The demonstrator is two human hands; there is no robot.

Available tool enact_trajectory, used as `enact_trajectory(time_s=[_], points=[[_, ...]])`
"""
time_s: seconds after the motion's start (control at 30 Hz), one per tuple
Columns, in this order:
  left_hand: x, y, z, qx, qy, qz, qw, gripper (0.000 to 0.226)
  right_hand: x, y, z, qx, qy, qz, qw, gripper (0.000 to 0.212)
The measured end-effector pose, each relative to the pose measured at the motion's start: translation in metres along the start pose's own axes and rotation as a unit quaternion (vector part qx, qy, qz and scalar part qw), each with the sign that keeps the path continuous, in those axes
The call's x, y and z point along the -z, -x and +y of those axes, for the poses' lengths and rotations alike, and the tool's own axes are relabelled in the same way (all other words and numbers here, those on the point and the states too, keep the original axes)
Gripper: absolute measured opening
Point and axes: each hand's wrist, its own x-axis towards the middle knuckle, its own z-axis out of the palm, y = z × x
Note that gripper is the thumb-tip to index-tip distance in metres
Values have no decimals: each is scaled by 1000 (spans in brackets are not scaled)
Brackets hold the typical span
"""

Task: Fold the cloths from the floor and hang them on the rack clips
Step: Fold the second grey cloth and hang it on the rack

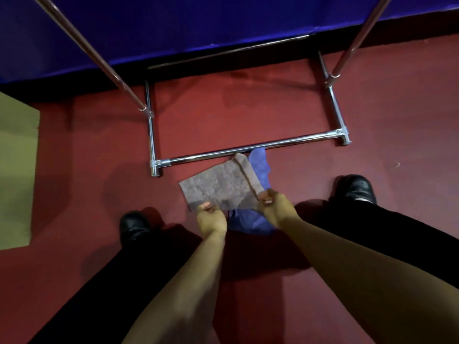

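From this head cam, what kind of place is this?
Likely an indoor staged recording space, not a home laundry. Cues: a bare chrome garment rack standing on a plain red floor, a blue drape along the wall behind it, and cloths, one grey and one blue, handled right on the floor.

I count two cloths: one mottled grey-brown cloth (221, 188) in my two hands, one blue cloth (250, 223) beneath; one chrome metal rack (250, 147); two black shoes.

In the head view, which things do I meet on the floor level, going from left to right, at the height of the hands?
left shoe → left hand → right hand → right shoe
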Motion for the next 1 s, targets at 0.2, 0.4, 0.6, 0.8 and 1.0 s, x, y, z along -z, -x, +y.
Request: enact_trajectory(time_s=[0.2,0.4,0.6,0.8,1.0], points=[[19,-77,-23,-1,-74,70,995,33,-31,-40,-8,-22,-79,40,996,25],[21,-104,-39,42,-85,22,995,32,-49,-62,5,-18,-41,74,996,31],[11,-91,-39,-18,-146,4,989,41,-45,-74,6,-61,59,88,992,32],[19,-77,-37,-102,-214,43,971,21,-39,-63,11,-70,11,103,992,30],[37,-38,3,-205,-147,-32,967,33,1,-31,-17,26,-105,130,986,20]])
